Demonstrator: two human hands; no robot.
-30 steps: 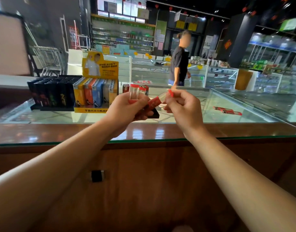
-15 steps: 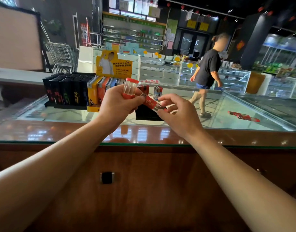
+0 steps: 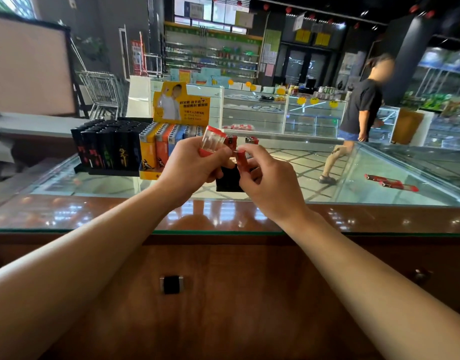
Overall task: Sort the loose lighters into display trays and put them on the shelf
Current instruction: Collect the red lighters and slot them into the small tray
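My left hand (image 3: 191,166) grips a small bunch of clear lighters with red ends (image 3: 212,140) above the glass counter. My right hand (image 3: 271,183) pinches one red lighter (image 3: 242,159), held nearly upright right beside the bunch. Just behind my hands stands a small black display tray (image 3: 227,180) with a couple of red lighters (image 3: 251,140) upright in it. Further left sit a black tray of dark lighters (image 3: 106,150) and a yellow display tray of coloured lighters (image 3: 162,146) with a yellow header card. Two loose red lighters (image 3: 391,182) lie on the glass at the right.
The glass counter top (image 3: 327,183) has a glossy wooden front edge (image 3: 93,211) near me. A person (image 3: 359,118) walks in the aisle beyond the counter. Glass showcases (image 3: 283,113), a shopping cart (image 3: 104,92) and back shelves (image 3: 210,53) fill the background.
My right hand has turned its red lighter from lying slanted to nearly upright, close to the bunch in my left hand. The view shifted left and the person beyond walked to the right.
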